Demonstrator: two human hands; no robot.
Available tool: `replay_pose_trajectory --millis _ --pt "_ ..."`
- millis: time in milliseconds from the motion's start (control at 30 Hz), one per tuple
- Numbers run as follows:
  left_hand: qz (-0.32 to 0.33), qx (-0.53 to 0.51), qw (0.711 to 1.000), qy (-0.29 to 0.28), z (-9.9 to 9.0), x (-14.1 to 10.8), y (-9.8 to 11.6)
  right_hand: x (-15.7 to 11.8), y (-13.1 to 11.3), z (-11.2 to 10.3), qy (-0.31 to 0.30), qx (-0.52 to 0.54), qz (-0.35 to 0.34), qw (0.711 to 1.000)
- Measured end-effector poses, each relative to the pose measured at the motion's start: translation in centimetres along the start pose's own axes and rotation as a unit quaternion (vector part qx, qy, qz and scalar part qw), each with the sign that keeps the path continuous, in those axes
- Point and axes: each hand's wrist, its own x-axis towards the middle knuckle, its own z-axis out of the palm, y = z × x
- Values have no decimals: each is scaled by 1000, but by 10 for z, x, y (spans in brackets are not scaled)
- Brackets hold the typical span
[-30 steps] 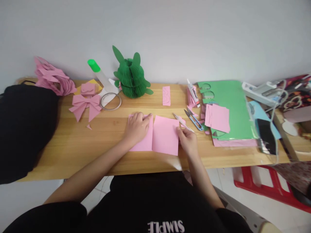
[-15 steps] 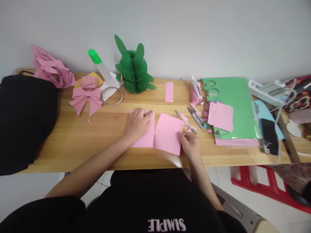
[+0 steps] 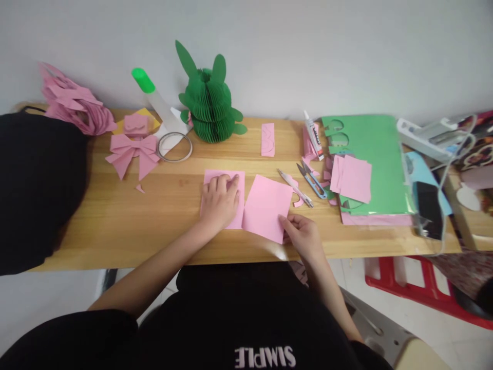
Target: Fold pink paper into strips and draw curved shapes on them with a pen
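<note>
My left hand (image 3: 220, 201) lies with its fingers flat on a pink sheet of paper (image 3: 237, 205), covering much of it. Just to the right, a second pink sheet (image 3: 267, 208) is turned at a slight angle, its left edge touching the first near the bottom; I cannot tell whether the two are joined. My right hand (image 3: 301, 230) pinches this second sheet by its right edge, close to the near corner. A mechanical-looking pen (image 3: 296, 188) and blue-handled thread snips (image 3: 313, 181) lie beyond my right hand, beside pink paper scraps (image 3: 298, 199).
Along the wall stand a green honeycomb paper figure (image 3: 211, 108), a green-capped bottle (image 3: 154, 95) and a glue tube (image 3: 314, 136). A pink paper bow (image 3: 133, 153) and tape roll (image 3: 174, 147) lie left. Green sheets (image 3: 385, 169) and a phone (image 3: 429, 209) are right; a black bag (image 3: 42, 190) is far left.
My left hand has slid slightly toward me over the left sheet. My right hand's pinch has moved down the right sheet's edge toward its near corner. The view has shifted a little.
</note>
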Motion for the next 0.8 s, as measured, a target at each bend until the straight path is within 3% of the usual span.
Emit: replay_pose_trajectory --millis 400,633,700,800 --pt "-15 -35 999 -10 0 0 0 -6 10 -8 42 -1 -9 999" --pt "-43 -116 992 -11 0 -1 0 -15 15 -19 76 -11 9 997" --pt "-57 -158 986 -15 -1 0 0 -18 14 -23 69 20 22 997" --pt "-85 -243 966 -25 -9 3 -1 -21 11 -25 7 104 54 993"
